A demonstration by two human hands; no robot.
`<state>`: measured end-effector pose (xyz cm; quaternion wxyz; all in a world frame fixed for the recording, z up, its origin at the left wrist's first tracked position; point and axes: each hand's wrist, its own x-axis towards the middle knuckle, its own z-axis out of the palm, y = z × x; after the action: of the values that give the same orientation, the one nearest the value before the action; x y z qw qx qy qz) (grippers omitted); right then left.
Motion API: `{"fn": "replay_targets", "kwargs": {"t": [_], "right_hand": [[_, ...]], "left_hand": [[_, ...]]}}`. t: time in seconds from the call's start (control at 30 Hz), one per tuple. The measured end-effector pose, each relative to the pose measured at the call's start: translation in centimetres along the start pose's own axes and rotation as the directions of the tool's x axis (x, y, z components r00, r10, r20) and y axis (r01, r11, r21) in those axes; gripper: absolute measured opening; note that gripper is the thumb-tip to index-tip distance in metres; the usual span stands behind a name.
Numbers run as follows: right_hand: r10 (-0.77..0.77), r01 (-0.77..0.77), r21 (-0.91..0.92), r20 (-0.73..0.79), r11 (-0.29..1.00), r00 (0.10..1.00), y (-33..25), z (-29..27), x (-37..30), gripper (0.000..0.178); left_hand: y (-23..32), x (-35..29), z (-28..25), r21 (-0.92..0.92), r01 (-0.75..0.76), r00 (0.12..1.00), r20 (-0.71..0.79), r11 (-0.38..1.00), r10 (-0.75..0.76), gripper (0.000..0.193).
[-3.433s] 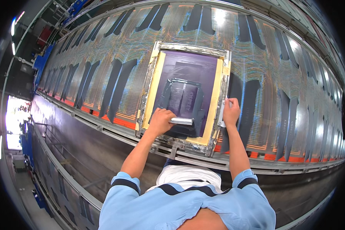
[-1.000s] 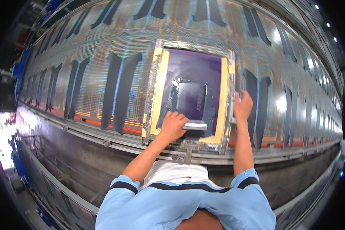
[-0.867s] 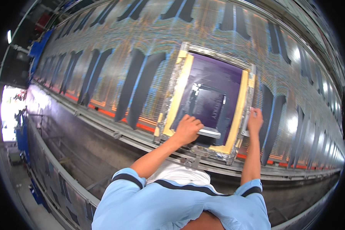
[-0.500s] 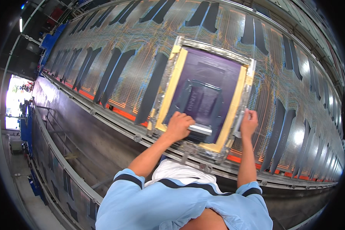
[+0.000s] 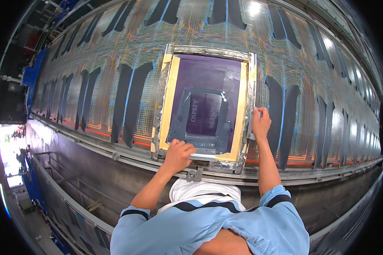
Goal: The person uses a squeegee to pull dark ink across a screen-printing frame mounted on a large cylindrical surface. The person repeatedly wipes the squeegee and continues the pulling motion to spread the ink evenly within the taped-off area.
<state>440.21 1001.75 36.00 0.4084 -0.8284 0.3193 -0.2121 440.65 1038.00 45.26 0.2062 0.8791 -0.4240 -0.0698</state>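
Note:
A screen-printing frame [image 5: 254,76] with worn metal sides and yellow tape inside lies across the long printing table. Its purple mesh [image 5: 200,70] carries a dark, wet-looking rectangle of ink [image 5: 202,138] with pale lettering. My left hand [image 5: 179,156] is closed on a squeegee [image 5: 204,155], a short bar with a pale metal edge, at the near end of the mesh. Beside the frame's right side, my right hand [image 5: 261,123] is pinched on its edge. The fingers partly hide what they hold there. Whatever lies beneath the frame is covered.
Pairs of dark cut pieces [image 5: 121,102] lie in two rows along the table, among coloured guide lines. A metal rail [image 5: 310,176] edges the near side, close to my waist. Another long table [image 5: 72,195] stands behind at the left.
The frame has shifted right along the table, uncovering a dark piece at its left. The squeegee sits closer to the frame's near end. My view has turned slightly.

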Motion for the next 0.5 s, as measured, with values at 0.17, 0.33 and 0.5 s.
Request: {"fn": "replay_targets", "kwargs": {"t": [0.17,0.33,0.5], "right_hand": [[0.094,-0.089,-0.069,0.076,0.994,0.993,0.1,1.2,0.3,0.022],[0.169,-0.166,-0.030,0.132,0.986,0.977,-0.5,-1.7,-2.2,0.040],[0.086,-0.082,-0.117,0.030,0.990,0.996,4.0,-9.1,-8.1,0.030]], "left_hand": [[-1.8,-0.4,1.0,-0.009,-0.044,0.996,0.077,0.999,0.044,0.038],[-6.7,7.8,0.9,0.028,-0.084,0.996,-0.024,0.996,0.085,0.027],[-10.6,17.5,-1.4,-0.030,-0.071,0.994,-0.089,0.997,0.068,0.010]]}}
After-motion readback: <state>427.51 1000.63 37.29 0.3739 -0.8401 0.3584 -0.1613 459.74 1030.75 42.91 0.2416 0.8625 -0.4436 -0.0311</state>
